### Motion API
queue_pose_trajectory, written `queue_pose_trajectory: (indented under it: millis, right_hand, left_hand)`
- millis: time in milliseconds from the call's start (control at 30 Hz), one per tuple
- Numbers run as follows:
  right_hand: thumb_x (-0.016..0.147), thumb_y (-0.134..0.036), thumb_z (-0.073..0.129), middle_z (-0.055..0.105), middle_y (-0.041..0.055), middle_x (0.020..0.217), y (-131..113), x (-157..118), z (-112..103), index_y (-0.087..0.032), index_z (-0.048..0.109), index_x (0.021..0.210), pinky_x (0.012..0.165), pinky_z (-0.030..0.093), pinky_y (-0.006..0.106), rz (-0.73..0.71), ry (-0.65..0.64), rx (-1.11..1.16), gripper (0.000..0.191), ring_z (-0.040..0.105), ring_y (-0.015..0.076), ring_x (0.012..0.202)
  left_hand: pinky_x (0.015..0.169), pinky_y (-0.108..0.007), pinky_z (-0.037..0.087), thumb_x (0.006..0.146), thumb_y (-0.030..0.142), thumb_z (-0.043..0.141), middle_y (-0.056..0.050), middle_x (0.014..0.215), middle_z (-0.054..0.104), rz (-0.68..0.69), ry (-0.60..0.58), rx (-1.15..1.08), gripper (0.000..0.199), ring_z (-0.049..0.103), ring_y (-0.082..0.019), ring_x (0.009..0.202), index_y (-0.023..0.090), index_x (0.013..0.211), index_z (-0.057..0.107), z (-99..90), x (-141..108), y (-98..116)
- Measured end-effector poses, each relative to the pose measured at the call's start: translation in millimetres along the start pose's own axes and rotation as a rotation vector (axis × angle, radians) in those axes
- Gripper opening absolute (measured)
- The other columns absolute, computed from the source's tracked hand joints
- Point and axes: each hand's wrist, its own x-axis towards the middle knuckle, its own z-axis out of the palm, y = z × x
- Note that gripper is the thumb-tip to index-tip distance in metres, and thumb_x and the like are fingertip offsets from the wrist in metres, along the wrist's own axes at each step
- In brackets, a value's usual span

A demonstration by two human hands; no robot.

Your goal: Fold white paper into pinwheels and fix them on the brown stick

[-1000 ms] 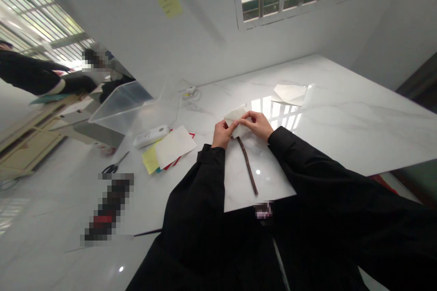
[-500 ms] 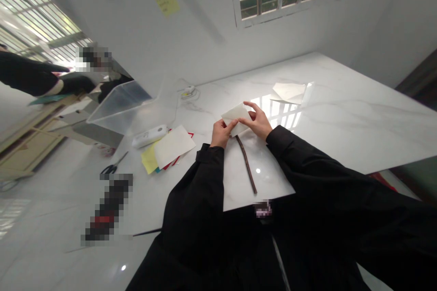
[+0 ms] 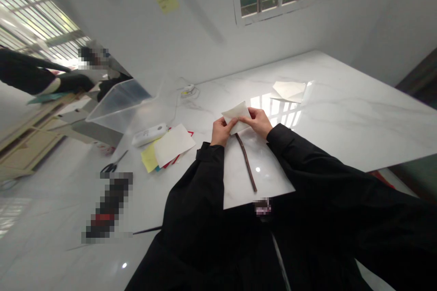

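A small piece of folded white paper (image 3: 238, 112) is held up between both hands over the marble-patterned table (image 3: 334, 122). My left hand (image 3: 221, 132) grips its left lower edge, thumb on the near face. On the right side my right hand (image 3: 260, 122) pinches it, the two thumbs almost meeting at the lower middle. The fingers behind the paper are partly hidden. Below the paper a thin brown stick (image 3: 246, 161) lies on the table, pointing toward my body; its far end reaches up to the paper's lower edge.
Left of my hands lie stacked coloured papers (image 3: 174, 145), a white device (image 3: 150, 134) and scissors (image 3: 114, 163). A clear plastic bin (image 3: 119, 104) stands farther left. More folded paper (image 3: 289, 91) lies at the back. Another person (image 3: 30, 72) is at far left.
My right index finger has come down from the paper's top corner to its right edge, beside the thumb. My left hand stays nearly in place; the stick has not moved.
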Motion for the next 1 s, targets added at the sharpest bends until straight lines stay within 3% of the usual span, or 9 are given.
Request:
queue_pose_trajectory:
  millis: [400,700,1000]
  right_hand:
    - [0.072,-0.058,0.083,0.079,0.0089,0.1,5.8,1.6,-0.9,-0.017,0.074,0.1,0.084,0.06,0.04,0.012,0.015,-0.069,0.05,0.073,0.0277,0.093]
    - [0.074,-0.045,0.082,0.079,0.0068,0.095,6.7,2.1,-0.9,-0.016,0.075,0.097,0.078,0.059,0.035,-0.009,0.016,-0.043,0.038,0.072,0.0234,0.086]
    - [0.073,-0.042,0.08,0.08,0.0045,0.097,5.5,2.0,-0.1,-0.017,0.076,0.098,0.084,0.06,0.035,-0.016,0.042,-0.069,0.036,0.073,0.0222,0.088]
  left_hand:
    - [0.082,-0.037,0.059,0.059,0.058,0.095,-0.011,0.092,0.08,0.029,-0.018,0.022,0.063,0.074,-0.024,0.084,0.012,0.098,0.079,-1.1,1.0,-3.4]
    - [0.076,-0.034,0.057,0.057,0.057,0.096,-0.01,0.09,0.08,0.021,-0.006,0.02,0.062,0.072,-0.022,0.079,0.011,0.095,0.079,-0.8,0.9,-2.7]
    - [0.077,-0.032,0.056,0.056,0.053,0.098,-0.007,0.085,0.079,0.028,-0.017,-0.001,0.058,0.07,-0.02,0.075,0.011,0.092,0.079,-0.4,0.0,-0.8]
